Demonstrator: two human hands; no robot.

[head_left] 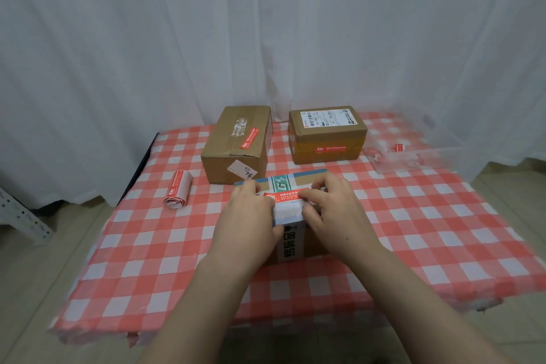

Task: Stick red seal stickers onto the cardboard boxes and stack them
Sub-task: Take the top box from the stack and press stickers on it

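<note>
- White curtain behind; a checked tablecloth (413,230) covers the table.
- The printed cardboard box (308,177) sits at 6 o'clock, with the red seal sticker (283,194) across its top.
- Your left hand (248,211) and right hand (335,207) press the sticker's ends and grip nothing.
- Rub from the centre outward, firmly.

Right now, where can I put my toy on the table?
Bare checkered cloth lies front-left, nearer than the sticker roll, and right of the near box, before the plastic scraps. The middle is crowded: left back box and right back box sit close behind it.
</note>
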